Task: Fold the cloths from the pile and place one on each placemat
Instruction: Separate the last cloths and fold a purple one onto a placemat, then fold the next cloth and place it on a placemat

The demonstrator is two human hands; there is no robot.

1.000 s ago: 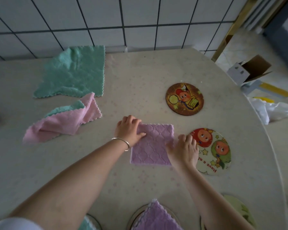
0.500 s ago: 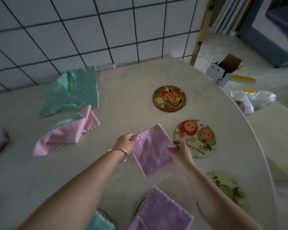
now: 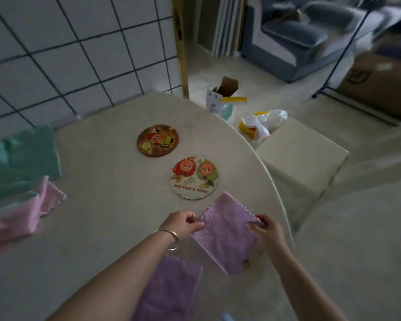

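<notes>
A folded purple cloth [image 3: 225,235] hangs between both hands near the table's right edge. My left hand [image 3: 182,224] pinches its left edge and my right hand [image 3: 265,230] pinches its right edge. It covers most of a placemat, of which only a sliver [image 3: 247,264] peeks out below it. Two bare round placemats lie beyond: a white cartoon one [image 3: 195,177] and a brown one [image 3: 157,140]. Another folded purple cloth [image 3: 169,290] lies near the front edge. The pile of pink cloth [image 3: 19,218] and green cloth [image 3: 21,158] sits at the left.
The pale round table [image 3: 107,205] ends just right of my right hand. Beside it stand a beige box-shaped stool [image 3: 299,154], a white plastic bag [image 3: 262,126] and an open cardboard box [image 3: 222,93] on the floor. A tiled wall runs behind.
Both hands lifted the folded purple cloth off the table and carried it right, toward the table's edge and over the near placemat. The camera view swung to the right.
</notes>
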